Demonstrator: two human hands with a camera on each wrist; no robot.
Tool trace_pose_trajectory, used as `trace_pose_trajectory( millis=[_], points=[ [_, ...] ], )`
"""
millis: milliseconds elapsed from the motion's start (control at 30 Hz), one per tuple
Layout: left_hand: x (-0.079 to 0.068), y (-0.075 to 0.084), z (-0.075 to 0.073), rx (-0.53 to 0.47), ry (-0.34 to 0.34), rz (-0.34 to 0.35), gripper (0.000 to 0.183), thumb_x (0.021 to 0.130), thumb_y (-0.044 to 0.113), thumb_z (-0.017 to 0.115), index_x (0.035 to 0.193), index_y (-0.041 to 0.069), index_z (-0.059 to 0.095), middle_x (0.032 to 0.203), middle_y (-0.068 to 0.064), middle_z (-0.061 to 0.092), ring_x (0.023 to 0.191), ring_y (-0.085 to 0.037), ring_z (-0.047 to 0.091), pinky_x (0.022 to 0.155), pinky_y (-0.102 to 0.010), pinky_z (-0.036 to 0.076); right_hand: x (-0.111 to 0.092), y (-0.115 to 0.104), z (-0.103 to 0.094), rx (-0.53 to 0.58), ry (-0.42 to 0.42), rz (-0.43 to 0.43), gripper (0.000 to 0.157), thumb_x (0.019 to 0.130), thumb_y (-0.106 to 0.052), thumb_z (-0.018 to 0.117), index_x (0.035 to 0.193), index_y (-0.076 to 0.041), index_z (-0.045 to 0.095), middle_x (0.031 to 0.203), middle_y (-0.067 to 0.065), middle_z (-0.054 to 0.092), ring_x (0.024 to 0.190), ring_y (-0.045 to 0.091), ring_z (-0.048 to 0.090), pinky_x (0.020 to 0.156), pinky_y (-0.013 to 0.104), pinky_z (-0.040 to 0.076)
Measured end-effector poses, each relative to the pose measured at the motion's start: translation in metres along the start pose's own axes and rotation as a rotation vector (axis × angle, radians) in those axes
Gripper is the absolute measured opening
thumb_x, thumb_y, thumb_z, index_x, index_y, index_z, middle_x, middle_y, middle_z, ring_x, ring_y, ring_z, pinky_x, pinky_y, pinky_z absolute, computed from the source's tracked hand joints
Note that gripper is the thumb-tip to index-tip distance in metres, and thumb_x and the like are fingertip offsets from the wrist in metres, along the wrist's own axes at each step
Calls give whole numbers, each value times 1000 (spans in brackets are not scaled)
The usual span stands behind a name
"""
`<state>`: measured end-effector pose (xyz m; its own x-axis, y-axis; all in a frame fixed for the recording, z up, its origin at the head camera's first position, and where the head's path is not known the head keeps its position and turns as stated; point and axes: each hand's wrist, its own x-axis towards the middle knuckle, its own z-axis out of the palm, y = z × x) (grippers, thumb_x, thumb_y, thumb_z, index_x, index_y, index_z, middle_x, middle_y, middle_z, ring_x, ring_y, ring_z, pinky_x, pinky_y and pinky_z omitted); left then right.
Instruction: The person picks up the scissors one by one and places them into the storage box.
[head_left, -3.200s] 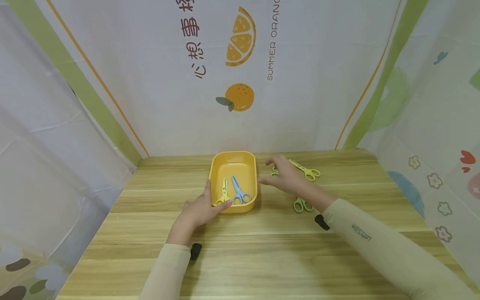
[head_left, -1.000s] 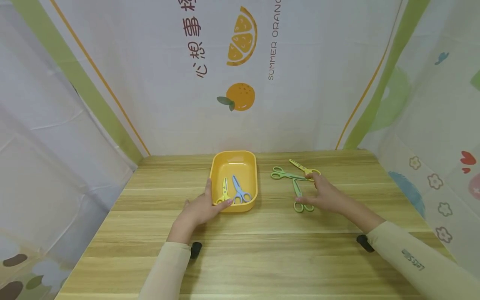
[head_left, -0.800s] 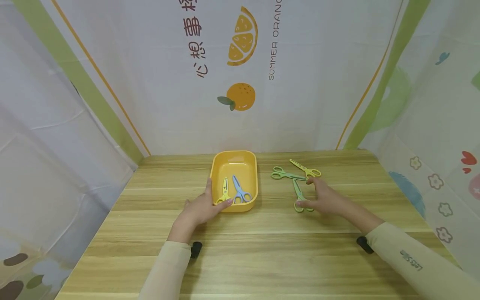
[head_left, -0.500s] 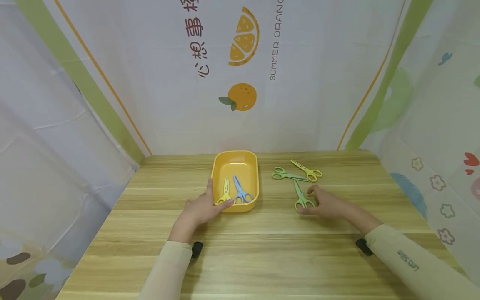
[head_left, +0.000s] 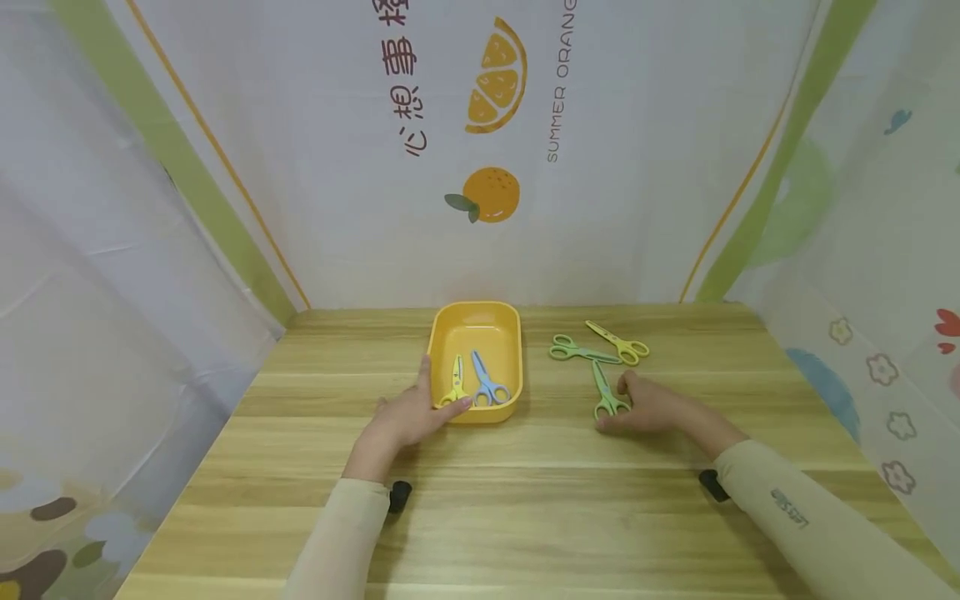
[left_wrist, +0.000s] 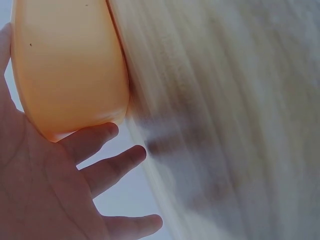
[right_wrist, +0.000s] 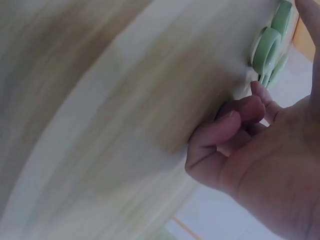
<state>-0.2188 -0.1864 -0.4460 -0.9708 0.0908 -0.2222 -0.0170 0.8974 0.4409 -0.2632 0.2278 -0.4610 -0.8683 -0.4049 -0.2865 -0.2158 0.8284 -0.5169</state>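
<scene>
My left hand (head_left: 408, 417) rests at the near left corner of a yellow plastic tray (head_left: 517, 367), thumb over the near rim and fingers spread along the outer wall. In the left wrist view the fingers (left_wrist: 112, 172) are fairly straight against or beside the tray wall (left_wrist: 70, 65). Yellow scissors (head_left: 457, 379) and blue scissors (head_left: 490, 389) lie inside the tray. My right hand (head_left: 652, 408) is low at the near green scissors (head_left: 602, 383), thumb and index finger apart beside the handle loops. In the right wrist view, other fingers (right_wrist: 215, 132) bend against the tabletop near the green handle (right_wrist: 266, 50).
Another pair of green scissors (head_left: 577, 350) lies behind the near pair, blade tip close to yellow scissors (head_left: 618, 342). The wooden table (head_left: 525, 517) ends at a printed white curtain (head_left: 360, 242) at the back, with cloth on both sides.
My right hand has gone from beside the tray to the right, down to the near green scissors; its thumb has slid toward the handles' near end. My left hand stays on the tray.
</scene>
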Motion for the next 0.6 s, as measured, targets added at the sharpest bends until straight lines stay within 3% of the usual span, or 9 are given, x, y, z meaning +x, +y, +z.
trace_pose_trajectory(
  millis=[167,600],
  points=[
    [-1,2,-1,-13,3,2,124,95,85,48,170,8,-14,166,-23,44,151,-45,49,122,-84,12,-1,-3,2,9,-1,17,82,89,-58,82,130,3,45,106,12,52,97,26,54,81,36,45],
    [-1,0,2,-42,5,4,126,93,86,50,171,9,-12,166,-23,45,148,-45,53,122,-83,16,-2,-14,0,1,-43,20,64,91,-54,81,111,-3,47,97,8,52,92,23,53,78,33,43]
  ],
)
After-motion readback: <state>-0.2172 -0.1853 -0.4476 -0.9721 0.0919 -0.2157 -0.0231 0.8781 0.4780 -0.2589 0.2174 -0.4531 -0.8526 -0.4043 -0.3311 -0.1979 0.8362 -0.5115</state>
